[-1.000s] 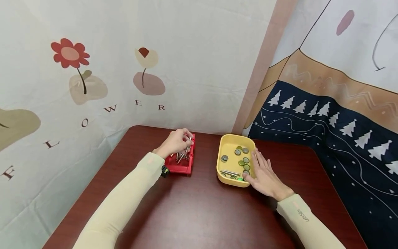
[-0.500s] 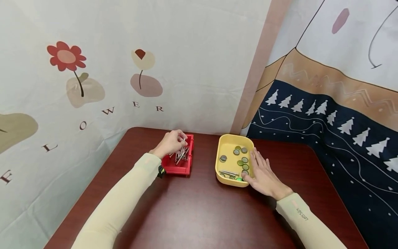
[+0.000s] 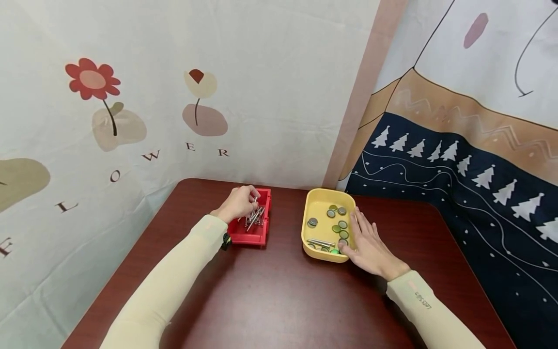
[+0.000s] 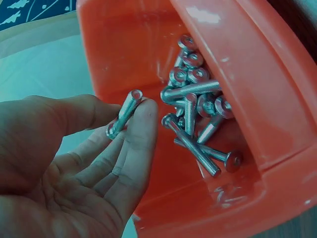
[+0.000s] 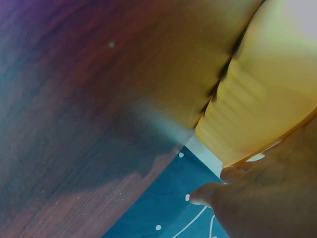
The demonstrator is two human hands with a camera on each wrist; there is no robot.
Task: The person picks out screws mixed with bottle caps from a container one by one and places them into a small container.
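Observation:
My left hand is over the red bin at the back left of the table. Between thumb and fingertips it pinches a single silver bolt, tilted, apart from the others. Several more bolts lie jumbled on the bin's floor, their round heads toward different sides. To the right, my right hand rests with extended fingers along the near right rim of a yellow tray. Inside that tray are several bottle caps, mostly grey and green, and a few bolts near its front end.
Both containers stand on a dark reddish-brown table, with a strip of tabletop between them. Behind it hangs a pale cloth with flower prints. A navy cloth with white trees covers the right side.
My left hand, bolt still pinched, has shifted slightly left and lower over the red bin. The right hand stays at the yellow tray. The head view has shifted a little.

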